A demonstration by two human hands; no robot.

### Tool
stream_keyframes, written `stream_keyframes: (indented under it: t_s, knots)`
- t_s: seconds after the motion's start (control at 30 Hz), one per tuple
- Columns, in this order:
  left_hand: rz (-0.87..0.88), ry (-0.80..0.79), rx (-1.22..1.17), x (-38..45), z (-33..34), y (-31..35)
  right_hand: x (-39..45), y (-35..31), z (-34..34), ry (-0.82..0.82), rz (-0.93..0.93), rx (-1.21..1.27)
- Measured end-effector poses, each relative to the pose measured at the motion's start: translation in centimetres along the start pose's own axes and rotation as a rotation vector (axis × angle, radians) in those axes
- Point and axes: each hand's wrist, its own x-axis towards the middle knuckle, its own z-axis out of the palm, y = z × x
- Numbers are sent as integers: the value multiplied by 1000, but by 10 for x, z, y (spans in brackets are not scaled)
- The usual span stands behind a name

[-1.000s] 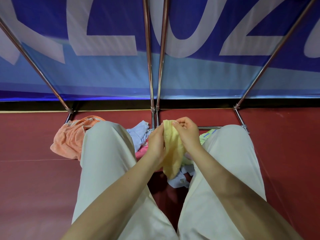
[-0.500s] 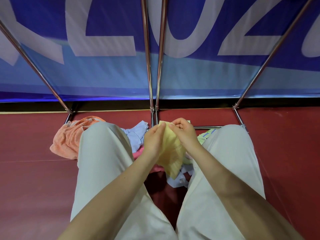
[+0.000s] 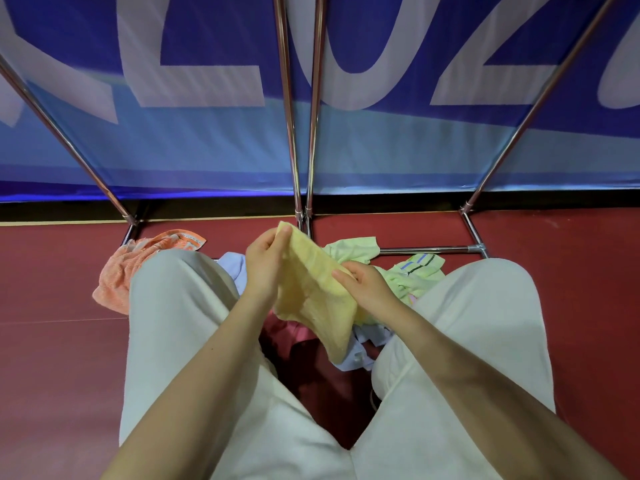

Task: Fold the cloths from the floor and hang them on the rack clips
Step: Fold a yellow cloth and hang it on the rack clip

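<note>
Red floor (image 3: 52, 358) below blue banner (image 3: 207, 140), rack legs (image 3: 289, 133) ahead, left hand (image 3: 265, 268) pinching yellow cloth (image 3: 311, 306) corner, right hand (image 3: 369, 285) gripping its edge, cloth pile (image 3: 415, 275) beneath.

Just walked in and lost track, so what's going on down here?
A person is crouched over a pile of cloths on the red floor. Both hands hold a yellow cloth: the left hand pinches its top corner, the right hand grips its side. An orange cloth and a green one lie by the rack's base.
</note>
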Motion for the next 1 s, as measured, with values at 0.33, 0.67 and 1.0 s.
stream_keyframes:
  t_s: [0.33,0.67,1.0]
  knots:
    - [-39,239,-94,20,-54,6,-16,43,-1,-196,92,-327]
    - [148,143,99,17,-66,7,-8,37,-23,54,161,-589]
    - [213,12,122,12,-51,0,3,51,-44,295,371,-335]
